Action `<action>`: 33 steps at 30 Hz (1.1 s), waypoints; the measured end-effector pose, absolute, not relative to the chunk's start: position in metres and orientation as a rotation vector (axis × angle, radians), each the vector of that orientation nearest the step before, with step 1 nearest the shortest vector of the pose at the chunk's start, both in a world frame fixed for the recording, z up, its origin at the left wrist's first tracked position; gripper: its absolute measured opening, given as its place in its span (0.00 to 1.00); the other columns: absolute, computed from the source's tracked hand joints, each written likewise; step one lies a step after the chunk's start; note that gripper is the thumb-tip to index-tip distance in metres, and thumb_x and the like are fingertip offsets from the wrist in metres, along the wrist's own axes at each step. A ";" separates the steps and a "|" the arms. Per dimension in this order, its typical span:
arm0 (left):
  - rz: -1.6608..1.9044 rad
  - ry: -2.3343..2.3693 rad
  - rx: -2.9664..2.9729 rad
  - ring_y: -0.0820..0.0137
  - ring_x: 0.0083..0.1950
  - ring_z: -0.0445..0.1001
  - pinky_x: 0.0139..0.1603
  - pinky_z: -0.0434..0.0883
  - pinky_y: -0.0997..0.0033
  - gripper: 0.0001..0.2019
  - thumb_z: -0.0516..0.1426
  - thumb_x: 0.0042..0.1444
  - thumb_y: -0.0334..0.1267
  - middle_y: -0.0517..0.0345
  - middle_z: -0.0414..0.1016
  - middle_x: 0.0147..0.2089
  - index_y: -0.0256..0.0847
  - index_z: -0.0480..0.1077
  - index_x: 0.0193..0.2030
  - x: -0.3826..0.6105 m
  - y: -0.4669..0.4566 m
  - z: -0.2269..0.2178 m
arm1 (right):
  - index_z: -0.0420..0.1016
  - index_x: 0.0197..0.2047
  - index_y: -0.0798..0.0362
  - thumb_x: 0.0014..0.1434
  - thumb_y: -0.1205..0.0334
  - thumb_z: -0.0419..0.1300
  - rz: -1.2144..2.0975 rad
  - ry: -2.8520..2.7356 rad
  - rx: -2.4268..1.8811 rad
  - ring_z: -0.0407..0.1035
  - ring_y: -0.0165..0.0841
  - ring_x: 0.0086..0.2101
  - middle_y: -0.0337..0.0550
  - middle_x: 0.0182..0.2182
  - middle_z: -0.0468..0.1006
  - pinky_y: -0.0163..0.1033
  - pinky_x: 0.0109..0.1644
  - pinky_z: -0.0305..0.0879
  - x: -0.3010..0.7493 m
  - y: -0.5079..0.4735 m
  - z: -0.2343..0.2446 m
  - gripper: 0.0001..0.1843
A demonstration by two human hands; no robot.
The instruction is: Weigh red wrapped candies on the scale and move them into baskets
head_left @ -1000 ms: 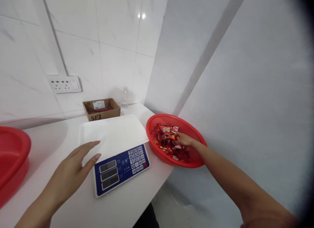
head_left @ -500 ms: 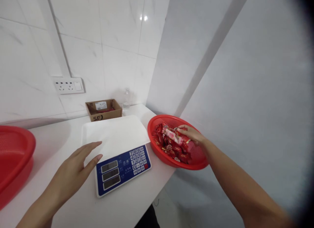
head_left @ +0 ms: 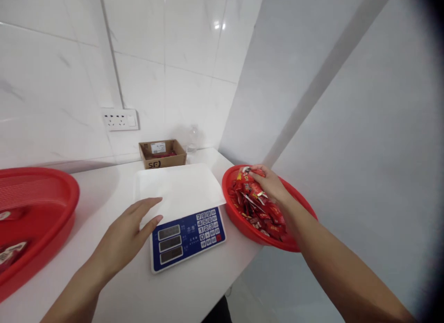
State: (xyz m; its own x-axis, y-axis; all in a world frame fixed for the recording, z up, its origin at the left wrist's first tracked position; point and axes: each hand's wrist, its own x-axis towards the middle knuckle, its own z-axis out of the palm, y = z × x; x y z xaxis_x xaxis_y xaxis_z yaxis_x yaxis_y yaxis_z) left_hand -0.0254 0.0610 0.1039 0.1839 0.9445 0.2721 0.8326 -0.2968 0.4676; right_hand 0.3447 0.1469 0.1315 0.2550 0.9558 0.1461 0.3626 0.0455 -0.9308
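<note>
A white weighing scale [head_left: 180,193] with a blue keypad panel sits on the white counter. My left hand [head_left: 128,230] lies flat and open at the scale's left front corner, fingers touching the pan's edge. To the right stands a red basket [head_left: 305,207] filled with red candy packets [head_left: 258,212]. Over the basket's far side, my right hand [head_left: 268,184] is closed round a bunch of candy packets, lifted a little above the pile.
Another red basket [head_left: 48,207] with a few packets stands at the left. A small cardboard box [head_left: 163,154] and a clear bottle [head_left: 192,138] sit at the back wall under a power socket [head_left: 120,119]. The counter ends just right of the candy basket.
My right hand dug into the candy pile, closed on packets and rose toward the basket's far side. The view swung left, showing more of the left basket. My left hand stayed by the scale.
</note>
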 end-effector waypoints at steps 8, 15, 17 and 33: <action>0.773 1.675 2.258 0.64 0.55 0.68 0.51 0.69 0.62 0.20 0.46 0.60 0.49 0.58 0.67 0.58 0.49 0.61 0.57 -0.025 0.056 0.110 | 0.67 0.36 0.51 0.50 0.62 0.58 0.825 -1.672 -1.193 0.69 0.28 0.31 0.35 0.30 0.75 0.38 0.40 0.66 0.234 0.162 0.123 0.08; 0.768 1.681 2.256 0.65 0.59 0.64 0.57 0.65 0.61 0.20 0.46 0.60 0.47 0.57 0.66 0.59 0.49 0.60 0.58 -0.027 0.054 0.112 | 0.72 0.42 0.50 0.53 0.64 0.57 0.725 -1.902 -1.282 0.69 0.34 0.43 0.41 0.42 0.76 0.45 0.52 0.61 0.203 0.170 0.107 0.12; 0.752 1.686 2.242 0.66 0.59 0.64 0.57 0.64 0.61 0.20 0.46 0.60 0.47 0.57 0.65 0.59 0.49 0.60 0.58 -0.028 0.054 0.112 | 0.72 0.42 0.50 0.53 0.63 0.57 0.727 -1.887 -1.308 0.69 0.34 0.43 0.42 0.41 0.76 0.45 0.51 0.62 0.204 0.171 0.107 0.12; 0.667 1.528 2.321 0.63 0.64 0.56 0.61 0.59 0.59 0.23 0.48 0.60 0.46 0.53 0.59 0.63 0.45 0.56 0.61 -0.024 0.076 0.114 | 0.70 0.51 0.51 0.58 0.60 0.53 0.565 -1.839 -1.510 0.68 0.35 0.46 0.45 0.44 0.74 0.43 0.53 0.59 0.200 0.159 0.100 0.17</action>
State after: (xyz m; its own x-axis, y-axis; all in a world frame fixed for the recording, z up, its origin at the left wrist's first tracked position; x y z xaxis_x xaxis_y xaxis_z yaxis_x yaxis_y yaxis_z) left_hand -0.0235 0.0764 0.1139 0.3326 0.9166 0.2221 0.7859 -0.3995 0.4720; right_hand 0.1999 0.1590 0.1000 -0.0936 0.9687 0.2300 0.6724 0.2319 -0.7029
